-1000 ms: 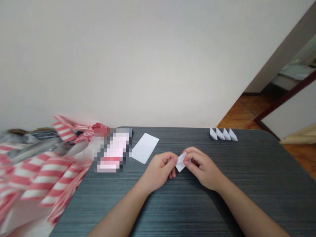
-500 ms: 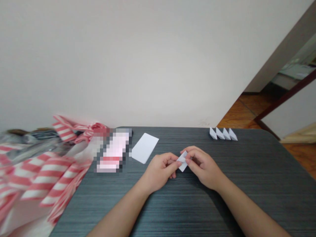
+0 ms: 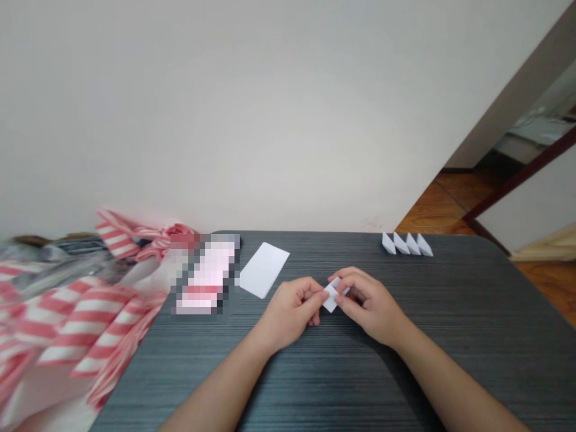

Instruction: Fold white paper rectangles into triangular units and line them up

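A small folded piece of white paper (image 3: 332,298) is pinched between both hands above the middle of the dark table. My left hand (image 3: 294,309) grips its left edge between thumb and fingers. On the other side, my right hand (image 3: 369,303) holds it with the thumb in front and the fingers behind, covering part of it. Left of my hands lies a flat white sheet of paper (image 3: 264,270). Several folded white paper pieces (image 3: 407,244) with pointed corners stand in a row near the table's far right edge.
The dark wood-grain table (image 3: 288,384) meets a pale wall (image 3: 288,120) at its back. A pixelated pinkish-white item (image 3: 209,276) lies at the table's left. Red-and-white striped cloth (image 3: 90,318) is heaped beyond the left edge. A doorway shows wooden floor (image 3: 432,201) at right.
The folded paper has shifted slightly in the fingers, and my right thumb has slid a little lower and to the left on it. Everything else stays where it was.
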Demonstrator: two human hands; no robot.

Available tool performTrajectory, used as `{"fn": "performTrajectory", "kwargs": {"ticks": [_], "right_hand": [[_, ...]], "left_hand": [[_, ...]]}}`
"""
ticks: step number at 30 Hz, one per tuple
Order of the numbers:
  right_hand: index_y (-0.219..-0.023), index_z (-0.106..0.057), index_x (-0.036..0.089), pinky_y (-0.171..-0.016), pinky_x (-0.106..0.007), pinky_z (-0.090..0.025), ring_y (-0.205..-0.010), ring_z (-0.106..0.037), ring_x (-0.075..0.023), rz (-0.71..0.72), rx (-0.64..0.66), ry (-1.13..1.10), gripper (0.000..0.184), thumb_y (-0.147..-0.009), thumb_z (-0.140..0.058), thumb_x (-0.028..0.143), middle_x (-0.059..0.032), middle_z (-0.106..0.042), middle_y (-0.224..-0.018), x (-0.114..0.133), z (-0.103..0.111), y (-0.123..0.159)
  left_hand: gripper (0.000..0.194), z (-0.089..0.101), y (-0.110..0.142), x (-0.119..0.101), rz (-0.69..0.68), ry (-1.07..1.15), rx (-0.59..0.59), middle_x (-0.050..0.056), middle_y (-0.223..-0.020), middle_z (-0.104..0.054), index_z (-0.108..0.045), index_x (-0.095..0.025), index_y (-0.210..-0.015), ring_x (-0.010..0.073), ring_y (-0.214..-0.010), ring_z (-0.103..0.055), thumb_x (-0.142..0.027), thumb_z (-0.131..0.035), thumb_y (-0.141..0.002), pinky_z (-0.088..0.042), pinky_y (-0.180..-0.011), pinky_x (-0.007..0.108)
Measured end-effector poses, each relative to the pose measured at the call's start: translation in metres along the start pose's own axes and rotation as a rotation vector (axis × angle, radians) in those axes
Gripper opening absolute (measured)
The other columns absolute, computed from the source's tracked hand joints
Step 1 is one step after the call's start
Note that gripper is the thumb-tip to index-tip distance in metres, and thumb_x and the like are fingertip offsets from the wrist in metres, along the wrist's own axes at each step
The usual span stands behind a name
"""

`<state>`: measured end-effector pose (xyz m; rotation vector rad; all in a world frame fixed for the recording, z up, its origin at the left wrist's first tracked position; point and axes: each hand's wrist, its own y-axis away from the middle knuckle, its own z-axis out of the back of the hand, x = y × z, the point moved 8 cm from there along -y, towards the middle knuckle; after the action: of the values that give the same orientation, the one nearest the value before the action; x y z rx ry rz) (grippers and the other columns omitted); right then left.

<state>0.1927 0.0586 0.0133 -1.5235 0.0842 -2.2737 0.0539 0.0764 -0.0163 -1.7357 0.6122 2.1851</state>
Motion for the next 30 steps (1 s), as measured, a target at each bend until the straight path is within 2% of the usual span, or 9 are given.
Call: {"fn": "performTrajectory", "kwargs": {"ticks": [3, 5, 9, 12, 20, 24, 30], "right_hand": [[-0.093, -0.054, 0.022, -0.062, -0.025, -0.048, -0.076, -0.060, -0.0143, -0.050, -0.021, -0.083, 0.010, -0.087, -0.062, 0.019, -0.0070, -0.061, -0.106, -0.008, -0.002, 0.002], [-0.102, -0.048, 0.023, -0.065, -0.026, -0.050, -0.080, -0.062, -0.0157, -0.094, -0.044, -0.168, 0.022, -0.087, -0.063, 0.020, -0.0051, -0.062, -0.100, -0.013, -0.004, 0.002], [-0.118, -0.041, 0.023, -0.065, -0.027, -0.049, -0.073, -0.061, -0.0145, -0.175, -0.007, -0.232, 0.040, -0.085, -0.064, 0.020, -0.0013, -0.063, -0.089, -0.019, -0.009, 0.002], [-0.114, -0.048, 0.021, -0.064, -0.026, -0.047, -0.071, -0.060, -0.0142, -0.223, 0.042, -0.220, 0.031, -0.087, -0.062, 0.022, -0.0011, -0.063, -0.086, -0.021, -0.012, 0.002], [-0.092, -0.059, 0.018, -0.060, -0.024, -0.044, -0.067, -0.055, -0.0136, -0.250, 0.061, -0.098, 0.009, -0.087, -0.061, 0.025, 0.0001, -0.061, -0.077, -0.020, -0.009, 0.001], [-0.075, -0.060, 0.017, -0.053, -0.023, -0.037, -0.057, -0.049, -0.0120, -0.263, 0.093, 0.035, 0.016, -0.088, -0.060, 0.027, 0.0032, -0.054, -0.062, -0.017, -0.007, 0.000], [-0.076, -0.059, 0.018, -0.049, -0.022, -0.035, -0.052, -0.048, -0.0116, -0.320, 0.089, 0.022, 0.017, -0.090, -0.057, 0.027, 0.0043, -0.052, -0.057, -0.022, -0.004, 0.001]], "left_hand": [[0.030, 0.000, 0.000, 0.000, 0.004, 0.007, 0.004, -0.002, -0.053, -0.060, -0.060, -0.016, -0.076, 0.0112, -0.050, -0.053, -0.043, -0.056, -0.090, -0.039, -0.051, 0.020], [0.030, 0.000, 0.000, 0.000, 0.006, 0.010, 0.004, -0.002, -0.053, -0.060, -0.060, -0.016, -0.076, 0.0111, -0.050, -0.053, -0.042, -0.056, -0.090, -0.040, -0.051, 0.020], [0.030, 0.000, 0.001, -0.002, -0.003, 0.001, 0.001, -0.002, -0.053, -0.059, -0.061, -0.016, -0.075, 0.0111, -0.050, -0.053, -0.042, -0.057, -0.089, -0.039, -0.051, 0.020], [0.030, 0.000, 0.001, -0.004, -0.010, -0.011, 0.003, -0.002, -0.053, -0.059, -0.062, -0.016, -0.074, 0.0110, -0.050, -0.053, -0.042, -0.057, -0.089, -0.039, -0.051, 0.020], [0.030, 0.000, 0.002, -0.004, -0.013, -0.055, 0.002, -0.002, -0.053, -0.059, -0.062, -0.016, -0.074, 0.0110, -0.049, -0.053, -0.041, -0.056, -0.090, -0.039, -0.051, 0.020], [0.031, 0.001, 0.002, -0.005, -0.017, -0.071, 0.010, -0.002, -0.053, -0.060, -0.063, -0.016, -0.075, 0.0111, -0.049, -0.053, -0.042, -0.055, -0.090, -0.039, -0.051, 0.020], [0.037, -0.002, 0.000, -0.004, -0.051, 0.023, 0.037, 0.000, -0.055, -0.060, -0.065, -0.015, -0.081, 0.0122, -0.051, -0.055, -0.044, -0.045, -0.095, -0.042, -0.054, 0.022]]}}
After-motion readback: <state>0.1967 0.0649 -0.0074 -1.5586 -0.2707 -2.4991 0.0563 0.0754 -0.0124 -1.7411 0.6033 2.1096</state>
